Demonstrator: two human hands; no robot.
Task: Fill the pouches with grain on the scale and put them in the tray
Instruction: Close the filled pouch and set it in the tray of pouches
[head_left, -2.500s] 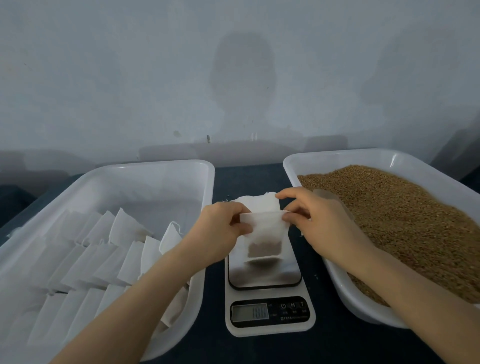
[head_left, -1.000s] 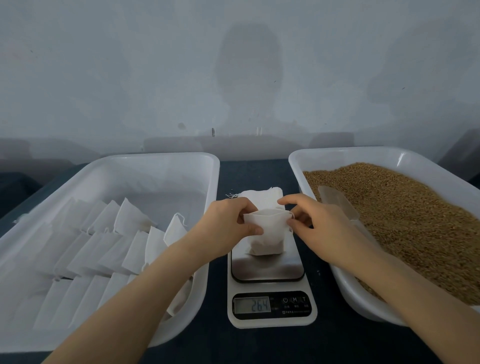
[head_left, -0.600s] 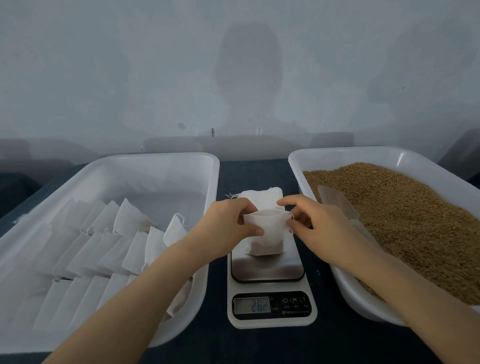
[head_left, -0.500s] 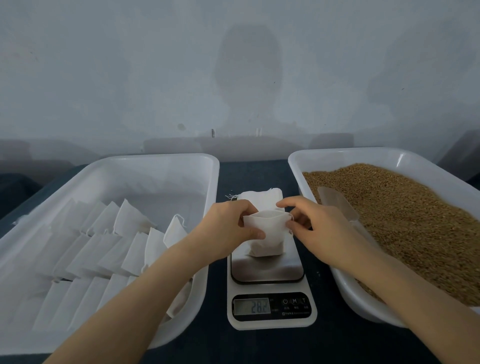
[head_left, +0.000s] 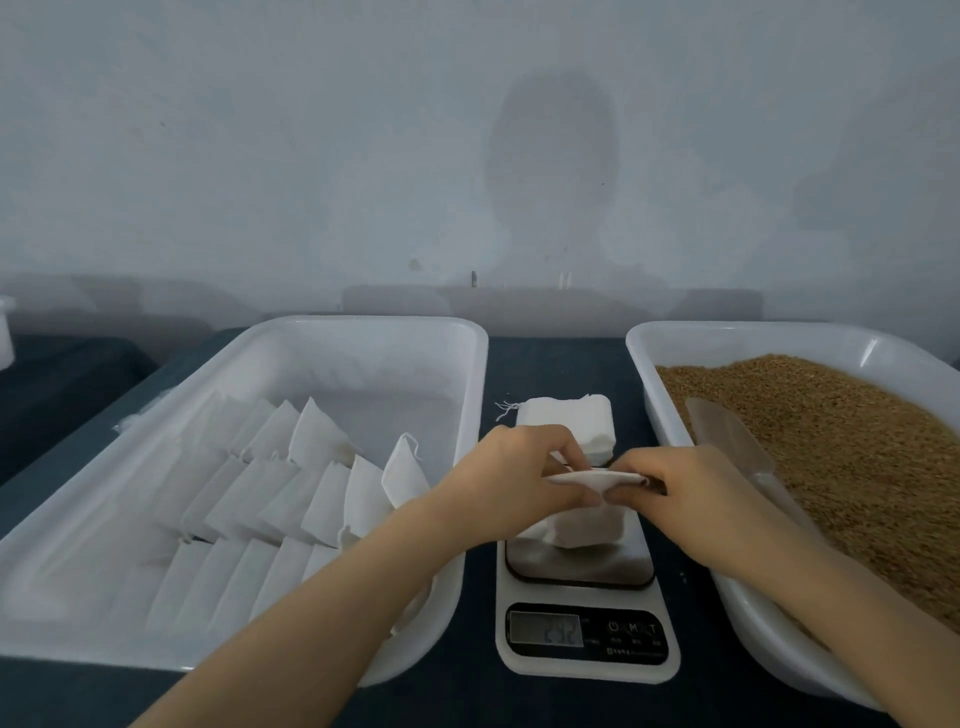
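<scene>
A: Well, what could go wrong here?

B: The pouch (head_left: 587, 525) sits on the scale (head_left: 587, 642). Its mouth is pinched flat between the left hand (head_left: 514, 483) and right hand (head_left: 696, 493), each grip clasping the top edge. If one slips, or the mouth stays unsealed, I'd expect grain to spill over the scale on lifting.

A: And the containers?

B: Left of the scale, the tray (head_left: 363, 325) holds rows of white pouches (head_left: 270, 493). Right of the scale, a bin (head_left: 727, 332) holds grain (head_left: 831, 441) with a scoop (head_left: 727, 436) lying in it. Behind the scale lies a stack (head_left: 566, 423) of empty ones.
</scene>
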